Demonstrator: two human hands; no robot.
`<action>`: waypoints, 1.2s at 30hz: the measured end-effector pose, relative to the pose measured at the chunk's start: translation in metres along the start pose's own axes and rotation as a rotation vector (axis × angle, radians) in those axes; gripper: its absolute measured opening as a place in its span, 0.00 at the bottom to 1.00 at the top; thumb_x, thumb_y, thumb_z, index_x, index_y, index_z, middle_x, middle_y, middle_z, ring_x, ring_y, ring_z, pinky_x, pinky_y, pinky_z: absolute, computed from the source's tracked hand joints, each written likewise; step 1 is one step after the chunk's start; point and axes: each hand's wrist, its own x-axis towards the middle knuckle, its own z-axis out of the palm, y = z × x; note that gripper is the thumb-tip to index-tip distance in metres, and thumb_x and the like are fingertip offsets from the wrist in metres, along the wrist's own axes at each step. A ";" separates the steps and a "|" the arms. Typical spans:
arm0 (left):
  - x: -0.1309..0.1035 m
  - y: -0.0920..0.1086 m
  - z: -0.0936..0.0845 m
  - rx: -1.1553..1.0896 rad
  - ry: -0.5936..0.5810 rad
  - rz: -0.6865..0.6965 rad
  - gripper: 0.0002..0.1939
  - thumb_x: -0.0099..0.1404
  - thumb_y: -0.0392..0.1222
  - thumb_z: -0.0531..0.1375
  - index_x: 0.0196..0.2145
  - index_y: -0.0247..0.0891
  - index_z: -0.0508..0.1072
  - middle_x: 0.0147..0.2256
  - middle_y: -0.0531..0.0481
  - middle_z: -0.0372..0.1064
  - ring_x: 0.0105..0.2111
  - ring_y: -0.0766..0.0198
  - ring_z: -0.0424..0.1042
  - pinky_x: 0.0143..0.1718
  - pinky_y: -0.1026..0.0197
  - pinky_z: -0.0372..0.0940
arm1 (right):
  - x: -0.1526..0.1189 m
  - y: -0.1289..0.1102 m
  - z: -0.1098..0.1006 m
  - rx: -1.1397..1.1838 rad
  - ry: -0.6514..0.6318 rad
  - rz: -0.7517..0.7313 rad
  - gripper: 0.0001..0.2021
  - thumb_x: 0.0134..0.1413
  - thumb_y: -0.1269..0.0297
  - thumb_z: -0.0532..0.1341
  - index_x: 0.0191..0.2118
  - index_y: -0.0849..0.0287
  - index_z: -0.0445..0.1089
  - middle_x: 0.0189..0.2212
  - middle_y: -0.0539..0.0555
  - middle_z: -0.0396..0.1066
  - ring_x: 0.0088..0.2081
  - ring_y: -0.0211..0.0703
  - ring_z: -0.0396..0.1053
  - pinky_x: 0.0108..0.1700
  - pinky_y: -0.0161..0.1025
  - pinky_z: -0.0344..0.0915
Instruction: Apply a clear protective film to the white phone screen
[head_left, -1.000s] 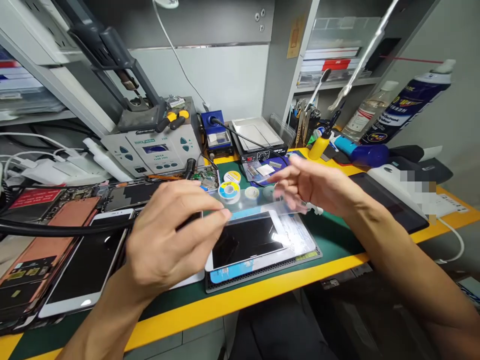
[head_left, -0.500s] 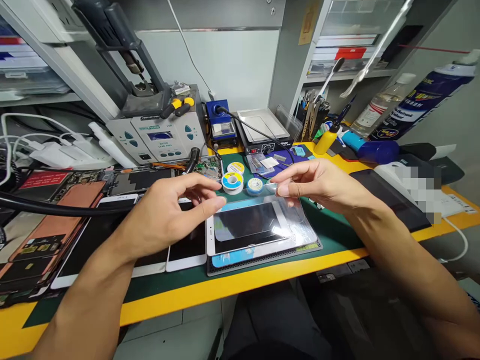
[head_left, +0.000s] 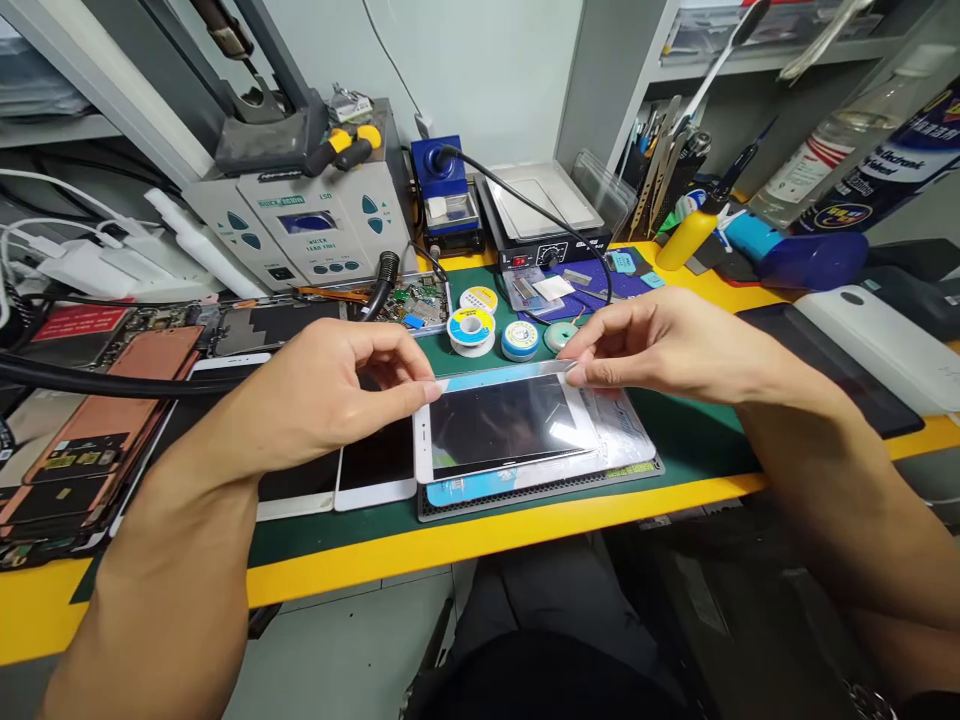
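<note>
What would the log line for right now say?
left hand: pinching clear sheet by left end | right hand: pinching its right end | clear sheet: over white phone

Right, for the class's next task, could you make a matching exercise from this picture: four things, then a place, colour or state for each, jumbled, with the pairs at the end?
Things
1. Right hand
2. Phone between the hands
3. Squeeze bottle
4. Toothbrush

Descriptions
A. Yellow body, dark top
B. Lying flat, dark screen upward
C. White handle, dark head
D. Pinching one end of a clear sheet

Pairs: 1-D, 2-B, 3-A, 4-C
</note>
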 end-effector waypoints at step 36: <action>0.003 -0.004 0.007 0.107 -0.113 -0.078 0.15 0.62 0.58 0.63 0.31 0.44 0.76 0.25 0.55 0.72 0.23 0.66 0.68 0.24 0.65 0.61 | 0.002 0.003 0.004 -0.068 -0.017 -0.005 0.10 0.48 0.61 0.72 0.34 0.61 0.80 0.27 0.53 0.75 0.24 0.37 0.66 0.25 0.36 0.60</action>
